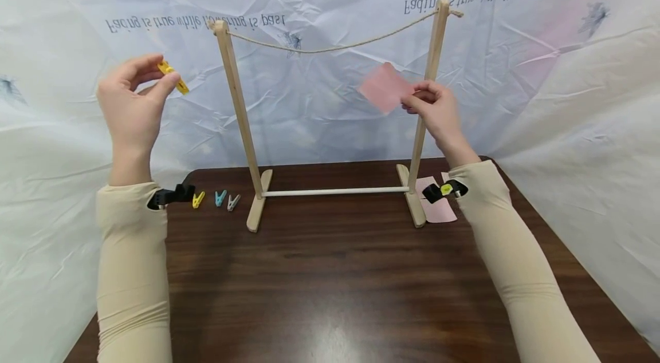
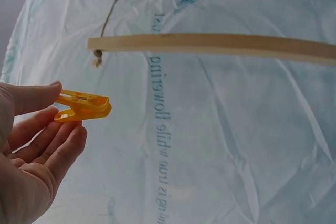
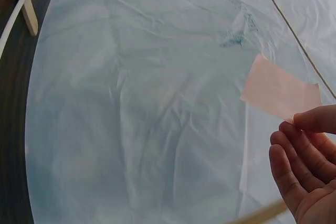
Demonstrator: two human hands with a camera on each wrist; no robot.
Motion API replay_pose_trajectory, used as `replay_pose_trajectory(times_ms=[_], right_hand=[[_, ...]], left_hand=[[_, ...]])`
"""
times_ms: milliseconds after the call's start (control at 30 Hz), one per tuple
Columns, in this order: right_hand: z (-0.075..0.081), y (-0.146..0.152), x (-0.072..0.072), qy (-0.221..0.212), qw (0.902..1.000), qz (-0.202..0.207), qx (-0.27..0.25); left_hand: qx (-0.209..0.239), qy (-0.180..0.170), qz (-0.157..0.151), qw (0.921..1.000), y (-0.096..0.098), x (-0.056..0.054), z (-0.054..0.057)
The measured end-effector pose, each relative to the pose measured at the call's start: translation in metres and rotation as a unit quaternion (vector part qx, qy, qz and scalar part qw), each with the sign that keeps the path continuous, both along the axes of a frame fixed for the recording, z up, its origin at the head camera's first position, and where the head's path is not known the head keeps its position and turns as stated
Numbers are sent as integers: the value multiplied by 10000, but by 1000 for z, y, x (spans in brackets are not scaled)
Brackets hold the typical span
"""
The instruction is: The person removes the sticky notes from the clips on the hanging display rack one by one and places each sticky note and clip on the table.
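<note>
My left hand (image 1: 135, 101) is raised left of the wooden stand, pinching a yellow clothespin (image 1: 173, 77) between thumb and fingers. In the left wrist view the clothespin (image 2: 84, 106) points away from the fingertips, its jaws closed. My right hand (image 1: 435, 108) pinches a pink square of paper (image 1: 385, 88) by one corner, in front of the right post. The paper (image 3: 281, 87) hangs in the air below the rope (image 1: 330, 50), which sags between the tops of the two posts. Both hands are apart from the rope.
A yellow clothespin (image 1: 198, 199), a blue one (image 1: 220, 198) and a grey one (image 1: 233, 202) lie left of the stand's foot (image 1: 259, 201). Pink papers (image 1: 438, 211) lie by the right foot. A white rod (image 1: 335, 191) joins the posts. Behind hangs a printed sheet (image 1: 330, 122).
</note>
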State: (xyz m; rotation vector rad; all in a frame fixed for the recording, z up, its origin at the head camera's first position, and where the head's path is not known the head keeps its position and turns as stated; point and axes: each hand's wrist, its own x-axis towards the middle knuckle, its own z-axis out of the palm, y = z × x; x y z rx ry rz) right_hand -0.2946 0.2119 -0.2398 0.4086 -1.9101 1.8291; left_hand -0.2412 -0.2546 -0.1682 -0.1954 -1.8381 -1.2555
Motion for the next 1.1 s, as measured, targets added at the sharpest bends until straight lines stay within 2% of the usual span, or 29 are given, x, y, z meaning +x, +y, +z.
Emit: replay_pose_trajectory(times_ms=[200,367,567,833,933,1100], right_hand=[[-9,31,13,55,9985,46,-541],[-20,62,21,21,9964,-37,-844],[-41,97,31,-190,9937,-533,-970],[-77,134,45,-936,9846,-1057,-1034],[-91,146,50,-1310,9805,-1268,-740],[-115,163,54,-1723,9742,-1427,-284]], left_hand=[[-77,-408,104,9991,-20,-2,-23],[-384,-997,370,9936,-35,-4,-40],[-881,-1767,628,9783,-50,-9,-69],[-1296,-2564,824,9543,-70,-20,-118],[-1473,-2833,795,9443,-76,-22,-135],[-1421,-3221,613,9340,-82,-25,-162]])
